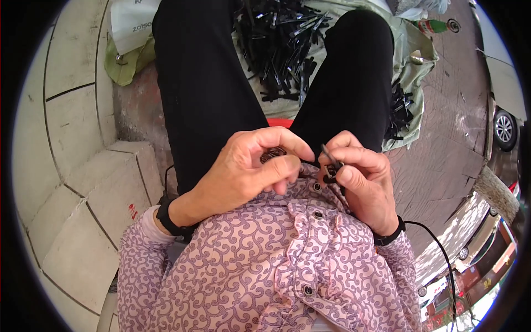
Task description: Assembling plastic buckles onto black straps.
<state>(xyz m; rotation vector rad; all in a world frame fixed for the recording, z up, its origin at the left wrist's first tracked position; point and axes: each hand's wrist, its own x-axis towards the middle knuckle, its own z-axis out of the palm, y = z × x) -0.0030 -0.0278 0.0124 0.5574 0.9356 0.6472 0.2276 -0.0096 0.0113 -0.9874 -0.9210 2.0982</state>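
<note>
My left hand (251, 169) is curled in front of my lap, with small dark coiled metal pieces (272, 154), like springs or rings, partly visible in its palm. Its thumb and forefinger reach toward my right hand, a little apart from each other. In my right hand (365, 180), thumb and fingers pinch a small black clip-like piece (331, 170); part of it is hidden by the fingers. Beyond my knees lies a heap of narrow black clip-like pieces (279, 50), some with shiny metal strips. More of these black pieces (400, 110) lie beside my right leg.
Pale green sheeting (414, 130) lies under the heap. A green bottle (434, 26) is on its side at the far right. A white bag (133, 19) is at the far left, near a stone ledge (72, 166). A black cable (442, 249) hangs at my right.
</note>
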